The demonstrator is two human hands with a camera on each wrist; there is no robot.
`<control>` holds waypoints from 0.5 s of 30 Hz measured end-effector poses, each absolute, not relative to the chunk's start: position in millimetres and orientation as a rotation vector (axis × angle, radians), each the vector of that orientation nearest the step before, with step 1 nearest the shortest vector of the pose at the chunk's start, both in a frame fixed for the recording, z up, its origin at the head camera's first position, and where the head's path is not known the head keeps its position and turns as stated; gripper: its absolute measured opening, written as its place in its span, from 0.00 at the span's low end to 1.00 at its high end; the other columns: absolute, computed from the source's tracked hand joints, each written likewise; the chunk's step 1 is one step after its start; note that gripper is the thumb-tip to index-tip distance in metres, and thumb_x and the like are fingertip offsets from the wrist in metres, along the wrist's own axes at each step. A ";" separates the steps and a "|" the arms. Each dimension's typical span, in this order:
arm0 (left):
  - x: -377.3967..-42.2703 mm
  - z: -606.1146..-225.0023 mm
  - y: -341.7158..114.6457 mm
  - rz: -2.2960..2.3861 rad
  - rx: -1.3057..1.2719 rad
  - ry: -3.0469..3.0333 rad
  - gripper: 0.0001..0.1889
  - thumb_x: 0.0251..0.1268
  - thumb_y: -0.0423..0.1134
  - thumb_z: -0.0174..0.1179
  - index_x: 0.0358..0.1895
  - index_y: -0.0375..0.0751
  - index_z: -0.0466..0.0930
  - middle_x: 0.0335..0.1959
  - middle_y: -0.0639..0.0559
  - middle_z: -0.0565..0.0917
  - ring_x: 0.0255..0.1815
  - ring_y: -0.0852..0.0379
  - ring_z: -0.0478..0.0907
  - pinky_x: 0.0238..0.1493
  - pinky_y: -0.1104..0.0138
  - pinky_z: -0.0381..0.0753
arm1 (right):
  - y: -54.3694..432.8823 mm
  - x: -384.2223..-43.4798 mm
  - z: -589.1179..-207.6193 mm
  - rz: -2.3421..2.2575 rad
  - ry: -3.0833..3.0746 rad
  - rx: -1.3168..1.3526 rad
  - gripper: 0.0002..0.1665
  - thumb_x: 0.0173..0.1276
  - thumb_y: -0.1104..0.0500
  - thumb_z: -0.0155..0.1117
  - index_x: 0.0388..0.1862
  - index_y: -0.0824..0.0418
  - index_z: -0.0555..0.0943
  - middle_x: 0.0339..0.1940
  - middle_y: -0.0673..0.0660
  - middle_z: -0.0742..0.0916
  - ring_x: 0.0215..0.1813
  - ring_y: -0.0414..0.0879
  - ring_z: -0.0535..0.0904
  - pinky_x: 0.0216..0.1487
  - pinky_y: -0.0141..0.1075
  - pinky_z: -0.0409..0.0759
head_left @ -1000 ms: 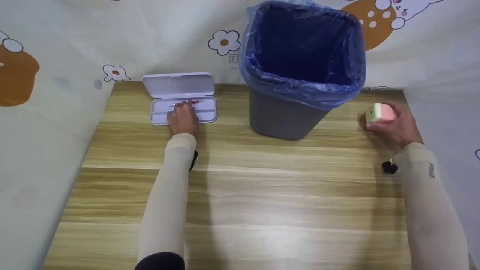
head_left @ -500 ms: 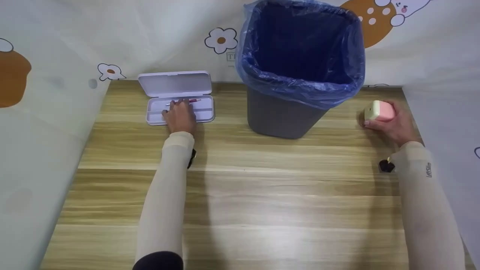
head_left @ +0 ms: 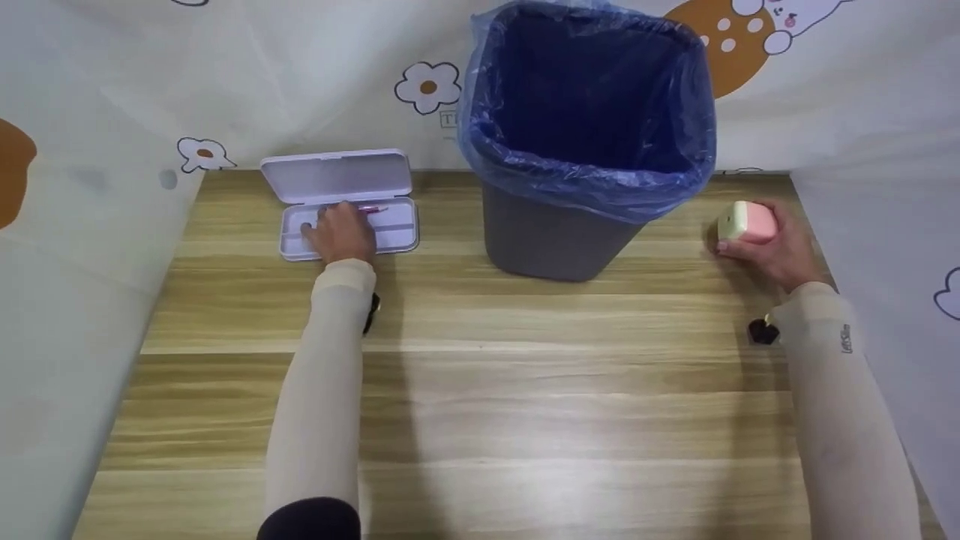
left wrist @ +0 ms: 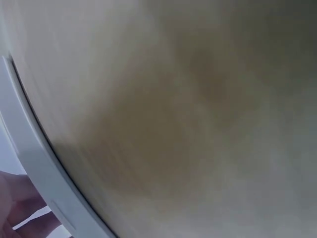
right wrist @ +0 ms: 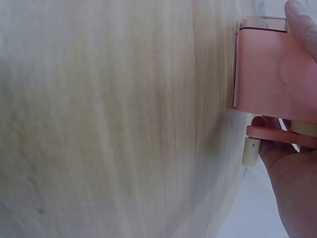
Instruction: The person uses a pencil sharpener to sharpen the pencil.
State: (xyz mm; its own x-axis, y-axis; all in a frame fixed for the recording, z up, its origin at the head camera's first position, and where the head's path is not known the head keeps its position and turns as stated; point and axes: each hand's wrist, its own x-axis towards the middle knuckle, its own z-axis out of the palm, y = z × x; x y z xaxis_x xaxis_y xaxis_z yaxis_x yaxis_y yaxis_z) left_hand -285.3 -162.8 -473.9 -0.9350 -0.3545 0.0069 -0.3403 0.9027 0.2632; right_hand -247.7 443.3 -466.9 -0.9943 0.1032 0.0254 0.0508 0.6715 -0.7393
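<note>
A white pencil case (head_left: pixel 395 238) lies with its lid (head_left: pixel 337 177) raised at the back left of the table. My left hand (head_left: pixel 343 234) reaches down into it, fingers bent over a thin red pencil (head_left: pixel 373 210) in the rear compartment. Its fingertips are mostly hidden, so I cannot tell whether they pinch the pencil. In the left wrist view, two fingers (left wrist: pixel 39 227) show beyond the case's rim. At the back right, my right hand (head_left: pixel 787 251) grips a pink and cream crank pencil sharpener (head_left: pixel 759 223). Its crank arm (right wrist: pixel 270 134) and cream knob (right wrist: pixel 251 151) show in the right wrist view.
Between the hands stands a tall grey bin (head_left: pixel 559 236) lined with a blue bag (head_left: pixel 592 176). A patterned white cloth (head_left: pixel 337 82) rises behind and on both sides of the wooden table (head_left: pixel 570 390).
The head view shifts slightly, so everything slides left in it. My left fingers move a little left within the case, while the pencil stays put. The right hand keeps its grip on the sharpener.
</note>
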 end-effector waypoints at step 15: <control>-300.6 -466.5 -160.0 -0.525 0.650 -3.014 0.13 0.65 0.31 0.54 0.46 0.34 0.86 0.50 0.33 0.84 0.52 0.37 0.81 0.55 0.44 0.71 | 442.8 -246.9 -465.8 1.267 -2.789 -0.107 0.50 0.52 0.60 0.82 0.70 0.65 0.64 0.56 0.54 0.73 0.52 0.43 0.68 0.51 0.34 0.65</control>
State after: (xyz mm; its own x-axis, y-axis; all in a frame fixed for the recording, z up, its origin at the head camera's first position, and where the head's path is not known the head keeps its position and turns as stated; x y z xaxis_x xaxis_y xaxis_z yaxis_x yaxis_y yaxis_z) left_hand -300.6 -160.0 -466.5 -0.9135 -0.4029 -0.0562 -0.3982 0.8573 0.3262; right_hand -246.9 442.8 -465.8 -0.9947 0.0946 0.0405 0.0317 0.6563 -0.7538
